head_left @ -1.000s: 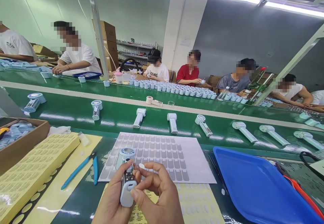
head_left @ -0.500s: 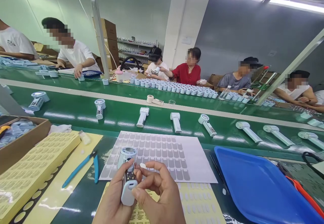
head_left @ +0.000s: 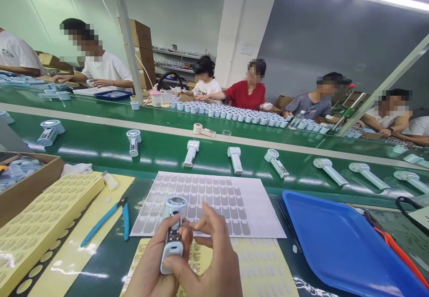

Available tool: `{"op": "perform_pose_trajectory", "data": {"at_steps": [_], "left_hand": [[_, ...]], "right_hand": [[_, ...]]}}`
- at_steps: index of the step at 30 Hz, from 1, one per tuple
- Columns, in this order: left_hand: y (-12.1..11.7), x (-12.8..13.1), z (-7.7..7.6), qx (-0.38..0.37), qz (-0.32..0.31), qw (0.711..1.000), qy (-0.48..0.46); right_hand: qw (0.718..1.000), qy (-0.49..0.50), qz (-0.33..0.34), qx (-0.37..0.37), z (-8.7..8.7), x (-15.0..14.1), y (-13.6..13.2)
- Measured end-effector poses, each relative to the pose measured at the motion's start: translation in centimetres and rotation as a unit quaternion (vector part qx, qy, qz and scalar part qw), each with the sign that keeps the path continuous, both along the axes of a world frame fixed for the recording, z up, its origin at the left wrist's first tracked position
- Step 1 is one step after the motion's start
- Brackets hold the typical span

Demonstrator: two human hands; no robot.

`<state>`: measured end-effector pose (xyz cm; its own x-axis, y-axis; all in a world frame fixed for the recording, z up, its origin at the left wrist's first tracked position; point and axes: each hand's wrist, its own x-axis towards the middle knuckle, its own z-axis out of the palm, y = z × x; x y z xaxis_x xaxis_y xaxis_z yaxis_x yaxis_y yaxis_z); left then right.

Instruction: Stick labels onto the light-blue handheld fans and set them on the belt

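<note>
A light blue handheld fan (head_left: 173, 234) with a round ringed head is tilted up in front of me, its handle front off and a dark circuit board showing. My left hand (head_left: 156, 254) is closed around the handle, thumb on the board side. My right hand (head_left: 214, 252) has its thumb pressed on the handle's slotted end cap. Its index finger is raised and stands apart from the thumb; whether a small white piece sits on the fingertip I cannot tell. Under the hands lie a sheet of grey stickers (head_left: 239, 214) and a yellow sheet of small white stickers (head_left: 264, 265).
Blue-handled cutters (head_left: 103, 223), a stack of yellow sticker sheets (head_left: 50, 212) and a carton of blue parts (head_left: 50, 174) are at left. A blue tray (head_left: 348, 243) lies at right. Several fans rest on the green conveyor (head_left: 214, 158). Co-workers sit beyond, behind rows of white cups.
My right index finger has lifted away from the fan, and the white oval piece by it no longer shows clearly. My right thumb has slid left across the end cap.
</note>
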<state>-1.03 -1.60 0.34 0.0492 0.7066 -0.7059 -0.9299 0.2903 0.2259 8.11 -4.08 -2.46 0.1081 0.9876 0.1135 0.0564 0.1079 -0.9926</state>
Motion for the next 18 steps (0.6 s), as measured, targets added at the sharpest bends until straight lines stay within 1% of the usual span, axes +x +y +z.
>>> {"op": "perform_pose_trajectory", "data": {"at_steps": [1,3,5,7,9,10,12,14,16,18], "left_hand": [[-0.2,-0.1,0.1,-0.008,-0.005,1.000,-0.001],[-0.5,-0.5,0.1,-0.008,-0.032,0.999,0.006],[-0.8,-1.2,-0.5,0.018,-0.067,0.995,0.070],[-1.2,-1.9,-1.6,0.059,-0.098,0.977,0.180],[-1.4,-2.6,-3.0,0.105,-0.121,0.947,0.278],[-1.5,-3.0,-3.8,0.122,-0.136,0.933,0.309],[-1.7,-3.4,-5.2,0.148,-0.169,0.912,0.342],[-1.8,-3.6,-6.3,0.161,-0.190,0.896,0.367],[-1.8,-3.5,-6.9,0.168,-0.193,0.890,0.378],[-1.9,-3.3,-7.0,0.168,-0.191,0.889,0.380]], "right_hand": [[1.000,0.018,0.003,-0.021,-0.1,0.2,0.1],[0.995,0.080,0.032,-0.052,-0.7,1.1,0.5],[0.991,0.108,0.055,-0.059,-1.5,2.4,0.8],[0.996,0.063,0.056,-0.040,-2.6,4.0,0.9],[0.997,-0.013,0.063,-0.039,-3.7,5.3,0.6],[0.995,-0.045,0.073,-0.043,-4.3,5.8,0.3],[0.991,-0.083,0.092,-0.057,-5.5,6.3,-0.4],[0.988,-0.095,0.100,-0.069,-6.6,6.5,-1.0],[0.987,-0.115,0.097,-0.064,-7.6,6.4,-1.5],[0.981,-0.169,0.088,-0.038,-8.4,6.4,-1.8]]}}
